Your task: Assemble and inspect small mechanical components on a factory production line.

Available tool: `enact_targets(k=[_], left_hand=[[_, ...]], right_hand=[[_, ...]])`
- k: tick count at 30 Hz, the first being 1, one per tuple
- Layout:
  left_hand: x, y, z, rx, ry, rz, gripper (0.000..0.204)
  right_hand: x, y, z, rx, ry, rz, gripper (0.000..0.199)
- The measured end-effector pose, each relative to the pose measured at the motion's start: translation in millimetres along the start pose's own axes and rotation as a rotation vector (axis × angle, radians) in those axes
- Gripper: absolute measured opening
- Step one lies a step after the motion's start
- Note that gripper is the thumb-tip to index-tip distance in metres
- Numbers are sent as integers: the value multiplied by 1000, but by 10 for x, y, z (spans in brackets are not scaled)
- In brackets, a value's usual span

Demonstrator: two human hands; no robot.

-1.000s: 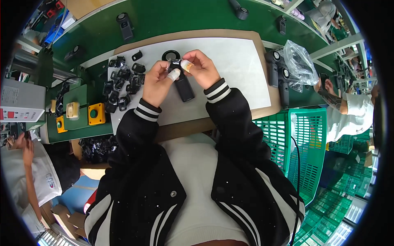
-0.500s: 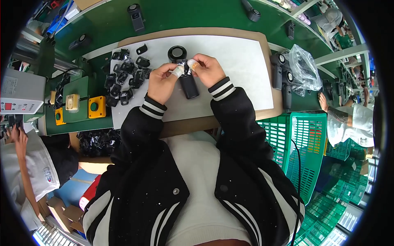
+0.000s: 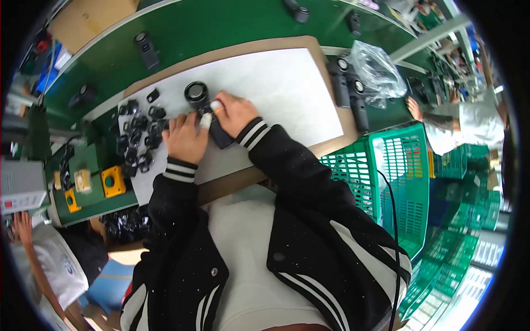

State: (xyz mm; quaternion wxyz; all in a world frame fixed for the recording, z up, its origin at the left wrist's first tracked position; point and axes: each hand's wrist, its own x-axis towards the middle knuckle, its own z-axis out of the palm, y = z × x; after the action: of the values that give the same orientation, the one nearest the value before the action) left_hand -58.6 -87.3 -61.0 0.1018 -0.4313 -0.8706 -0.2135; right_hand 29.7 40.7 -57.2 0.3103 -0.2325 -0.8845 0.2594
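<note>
head view: both hands brought close together over the white mat (image 3: 276, 83) on the table (image 3: 221, 27), probably so that the small work stays steady and near the eyes. left hand (image 3: 185, 138) laid palm down at the mat's left part, fingers (image 3: 205, 120) stretched forward, one tip covered with a white finger cot, touching the black flashlight body (image 3: 221, 135). right hand (image 3: 234, 110) curled over the upper end of the same body, fingers bent around it, also one white cot at the tip; seems to be grasping, though the exact grip is hidden under the knuckles. flashlight body lying flat and slanted on the mat, its lower end sticking out below the right palm, between both hands. black round lens ring (image 3: 196, 91) standing just above the fingertips, near but not clearly touching. heap of small black parts (image 3: 138, 138) kept at the left, just beside the left hand, likely for easy reach. finished black flashlights (image 3: 348, 91) set apart at the right, beside a clear plastic bag (image 3: 375, 69) and above a green basket (image 3: 397, 176).
</note>
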Motion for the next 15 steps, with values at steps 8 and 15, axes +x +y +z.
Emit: enact_targets(k=[8, 15], left_hand=[[202, 54, -70, -628, -385, -48, 31], [228, 285, -8, -1202, -194, -56, 39]], right_hand=[[-145, 16, -188, 187, -151, 110, 29], [-139, -115, -309, 824, -13, 308, 46]])
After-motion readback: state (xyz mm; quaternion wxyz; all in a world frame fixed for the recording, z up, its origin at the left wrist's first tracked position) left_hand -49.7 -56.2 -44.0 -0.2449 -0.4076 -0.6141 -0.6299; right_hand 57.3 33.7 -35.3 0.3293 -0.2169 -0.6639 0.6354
